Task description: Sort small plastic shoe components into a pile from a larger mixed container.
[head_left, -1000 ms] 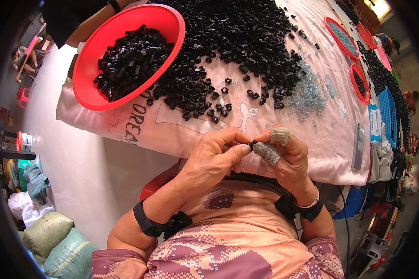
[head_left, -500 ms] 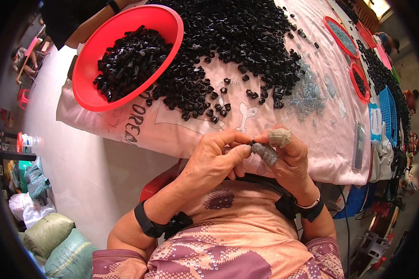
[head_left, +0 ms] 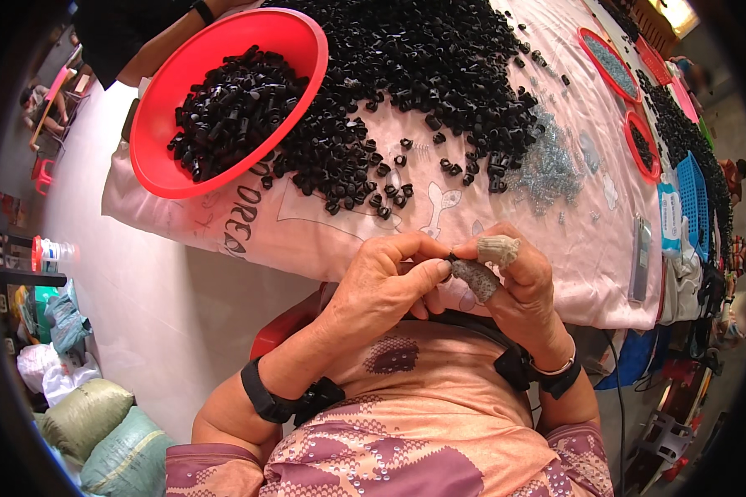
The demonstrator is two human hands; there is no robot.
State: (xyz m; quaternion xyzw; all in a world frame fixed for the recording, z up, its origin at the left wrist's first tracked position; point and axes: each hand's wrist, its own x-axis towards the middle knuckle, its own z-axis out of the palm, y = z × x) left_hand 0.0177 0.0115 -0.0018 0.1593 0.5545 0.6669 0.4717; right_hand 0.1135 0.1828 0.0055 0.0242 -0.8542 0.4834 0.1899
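Smooth plastic basin (head_left: 152, 157), glossy plastic pieces (head_left: 414, 66), matt tablecloth (head_left: 307, 244), ribbed-knit fingerstall (head_left: 497, 249)

Pale flr (head_left: 162, 323) L, bright lt (head_left: 678, 14) upper R

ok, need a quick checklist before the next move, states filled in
1. Small black part at the fingertips of left hand and right hand: ok.
2. Its alignment: cannot tell, fingers hide most of it.
3. Right hand's grey thumb cover and pale finger cover on: ok.
4. Red basin holding black pieces: ok.
5. All loose black pieces contained: not ok, many lie on the pink cloth.
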